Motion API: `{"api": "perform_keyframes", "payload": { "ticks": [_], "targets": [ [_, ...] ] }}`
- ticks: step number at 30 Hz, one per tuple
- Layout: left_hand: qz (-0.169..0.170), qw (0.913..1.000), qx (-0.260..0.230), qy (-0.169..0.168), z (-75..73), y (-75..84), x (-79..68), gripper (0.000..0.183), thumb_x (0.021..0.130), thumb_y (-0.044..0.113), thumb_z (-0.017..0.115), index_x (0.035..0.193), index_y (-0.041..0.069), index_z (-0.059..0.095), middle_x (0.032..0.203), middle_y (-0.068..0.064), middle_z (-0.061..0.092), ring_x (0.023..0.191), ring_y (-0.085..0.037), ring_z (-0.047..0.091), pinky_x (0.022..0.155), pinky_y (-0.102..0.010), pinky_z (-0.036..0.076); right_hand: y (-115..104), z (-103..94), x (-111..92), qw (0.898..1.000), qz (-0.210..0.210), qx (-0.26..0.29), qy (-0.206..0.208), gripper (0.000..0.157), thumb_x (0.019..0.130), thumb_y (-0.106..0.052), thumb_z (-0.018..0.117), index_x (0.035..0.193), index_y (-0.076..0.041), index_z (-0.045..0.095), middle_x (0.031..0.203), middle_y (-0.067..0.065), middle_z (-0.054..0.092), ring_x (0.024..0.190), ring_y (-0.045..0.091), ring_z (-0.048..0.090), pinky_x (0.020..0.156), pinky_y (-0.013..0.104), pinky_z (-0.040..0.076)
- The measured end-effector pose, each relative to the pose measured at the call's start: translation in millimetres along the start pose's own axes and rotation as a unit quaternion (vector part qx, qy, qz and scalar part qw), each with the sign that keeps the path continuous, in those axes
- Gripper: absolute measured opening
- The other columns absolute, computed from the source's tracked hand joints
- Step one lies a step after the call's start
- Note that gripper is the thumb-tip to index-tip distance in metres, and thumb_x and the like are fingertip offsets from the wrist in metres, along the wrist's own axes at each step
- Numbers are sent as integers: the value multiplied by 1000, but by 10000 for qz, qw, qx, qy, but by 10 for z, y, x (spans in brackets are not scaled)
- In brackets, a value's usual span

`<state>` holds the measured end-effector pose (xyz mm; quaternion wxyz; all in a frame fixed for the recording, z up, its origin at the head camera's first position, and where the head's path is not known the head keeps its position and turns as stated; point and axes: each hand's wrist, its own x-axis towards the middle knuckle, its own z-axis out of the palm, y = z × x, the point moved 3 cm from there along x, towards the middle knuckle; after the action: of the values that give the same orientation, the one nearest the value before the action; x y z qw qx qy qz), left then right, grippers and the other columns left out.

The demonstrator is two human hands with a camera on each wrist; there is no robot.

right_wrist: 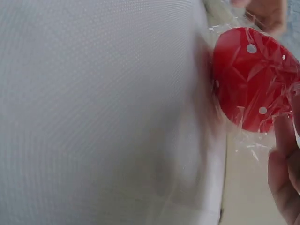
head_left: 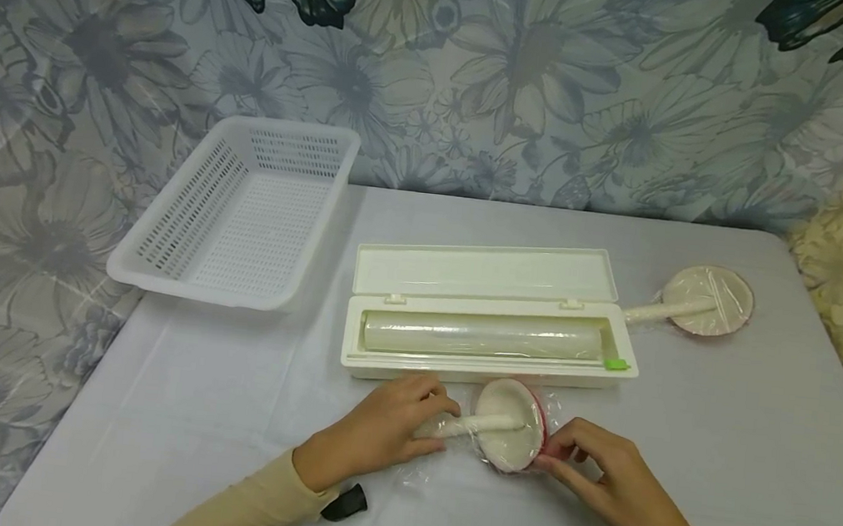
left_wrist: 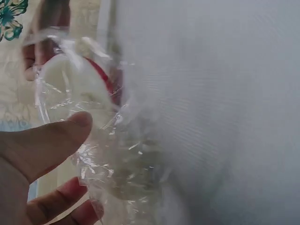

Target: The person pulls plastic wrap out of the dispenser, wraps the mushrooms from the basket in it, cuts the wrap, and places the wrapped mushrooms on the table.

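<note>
A mushroom-shaped ornament (head_left: 504, 423) lies sideways in clear plastic film, its white underside and stem showing in the head view. Its red cap with white dots (right_wrist: 253, 79) fills the right of the right wrist view. My left hand (head_left: 396, 419) holds the wrapped stem between thumb and fingers. At the cap's rim, my right hand (head_left: 606, 471) pinches the film. Just behind the hands stands a white cling film dispenser (head_left: 472, 378), lid up, with a film roll (head_left: 483, 336) and a green cutter slider (head_left: 617, 364).
Another film-wrapped mushroom ornament (head_left: 712, 298) lies beyond the dispenser's right end. At the back left a white perforated basket (head_left: 197, 285) stands on the white-covered table (head_left: 190, 410). Patterned cloth (head_left: 481, 93) hangs behind the table.
</note>
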<state>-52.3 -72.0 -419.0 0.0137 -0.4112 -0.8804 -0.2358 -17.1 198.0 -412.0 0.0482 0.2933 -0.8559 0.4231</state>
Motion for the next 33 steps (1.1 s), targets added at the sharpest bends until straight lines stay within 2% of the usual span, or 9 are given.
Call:
{"api": "perform_keyframes", "payload": {
  "ticks": [7, 14, 16, 18, 21, 25, 27, 29, 33],
  "targets": [
    [-215, 9988, 66, -432, 52, -23, -12, 44, 84, 32, 80, 122, 19, 62, 108, 6, 62, 95, -7, 53, 82, -23, 47, -18, -36, -8, 9927, -551, 1043, 261, 36, 74, 14, 76, 91, -15, 62, 84, -8, 61, 79, 1, 56, 69, 18, 45],
    [-173, 9973, 414, -577, 73, -9, -7, 37, 85, 30, 78, 118, 20, 64, 97, 8, 59, 87, -6, 51, 79, -21, 45, 2, 11, -80, 9808, -104, 1559, -1170, 26, 85, 2, 73, 91, -20, 62, 88, -10, 63, 82, 1, 58, 69, 20, 49],
    [-145, 9970, 463, -608, 78, -3, -1, 35, 85, 29, 78, 116, 20, 66, 95, 8, 59, 86, -7, 52, 77, -21, 45, 7, 30, -78, 9804, -151, 1395, -1383, 24, 86, -3, 74, 91, -23, 63, 88, -12, 64, 81, 0, 58, 68, 19, 49],
    [-135, 9965, 513, -649, 87, 2, 4, 32, 85, 28, 78, 115, 21, 68, 93, 9, 60, 86, -7, 53, 77, -20, 45, 9, 17, -60, 9859, -135, 1073, -1276, 24, 83, -8, 77, 89, -26, 63, 84, -15, 62, 77, -2, 56, 65, 17, 48],
    [-170, 9959, 552, -703, 102, 6, 9, 32, 84, 27, 77, 115, 21, 69, 93, 9, 61, 86, -8, 54, 77, -20, 45, -3, -45, -4, 9982, -68, 332, -504, 33, 75, -7, 83, 86, -30, 62, 74, -19, 54, 68, -7, 49, 57, 12, 40],
    [-145, 9951, 673, -705, 115, 13, 8, 32, 85, 27, 77, 115, 21, 69, 95, 9, 62, 89, -8, 56, 79, -21, 46, -32, -94, 76, 9982, -31, -302, 510, 44, 65, -1, 88, 94, -24, 64, 74, -17, 49, 67, -4, 44, 56, 11, 37],
    [-69, 9951, 725, -662, 116, 22, 9, 33, 84, 26, 77, 115, 21, 68, 95, 9, 62, 90, -8, 56, 79, -21, 46, -38, -67, 97, 9978, -24, -431, 496, 52, 63, -6, 90, 107, -19, 65, 85, -15, 53, 74, -2, 48, 62, 11, 40],
    [14, 9953, 747, -622, 121, 29, 10, 33, 84, 26, 77, 115, 20, 67, 96, 9, 62, 90, -8, 56, 79, -21, 46, -35, -19, 102, 9984, 115, -504, 237, 63, 65, -15, 92, 121, -16, 62, 97, -14, 57, 83, 0, 52, 69, 14, 44],
    [60, 9953, 732, -634, 132, 40, 11, 36, 84, 24, 77, 117, 19, 63, 98, 8, 61, 90, -8, 56, 79, -21, 46, -5, 50, 61, 9943, 751, -683, -312, 74, 70, -32, 89, 134, -20, 55, 108, -17, 60, 88, -5, 56, 73, 20, 50]
  ]
}}
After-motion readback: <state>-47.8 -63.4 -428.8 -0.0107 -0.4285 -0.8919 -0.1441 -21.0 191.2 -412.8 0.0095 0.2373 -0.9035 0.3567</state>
